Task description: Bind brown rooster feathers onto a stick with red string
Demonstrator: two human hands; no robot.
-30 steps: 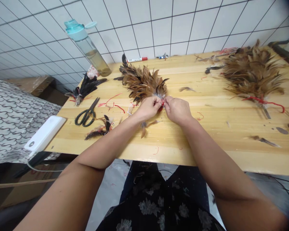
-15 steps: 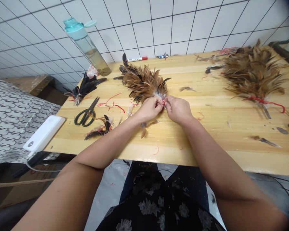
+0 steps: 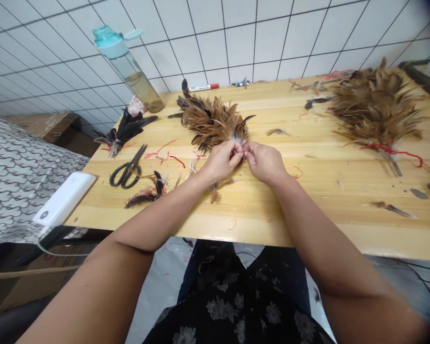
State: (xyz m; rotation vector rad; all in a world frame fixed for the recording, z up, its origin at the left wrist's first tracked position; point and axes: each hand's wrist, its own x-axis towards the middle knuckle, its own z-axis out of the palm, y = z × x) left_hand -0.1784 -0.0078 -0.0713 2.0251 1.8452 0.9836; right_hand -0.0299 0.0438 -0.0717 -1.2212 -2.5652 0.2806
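A bundle of brown feathers [image 3: 213, 122] with some black ones lies at the middle of the wooden table, its pale quill end toward me. At that end, my left hand [image 3: 224, 158] pinches a red string [image 3: 243, 151] with thumb and fingers. My right hand [image 3: 263, 160] is closed on the same string from the other side, its fingertips almost touching the left ones. Much of the string and the quill ends is hidden by my fingers.
Black scissors [image 3: 128, 169], a black feather bunch [image 3: 120, 131], a bottle [image 3: 136, 76] and a white power bank [image 3: 65, 198] are at the left. Another brown bundle [image 3: 378, 110] tied with red string lies right. Markers [image 3: 204, 88] lie near the tiled wall.
My left hand's fingers have shifted slightly at the string. Both hands stay at the quill end, and the bundle lies almost as before.
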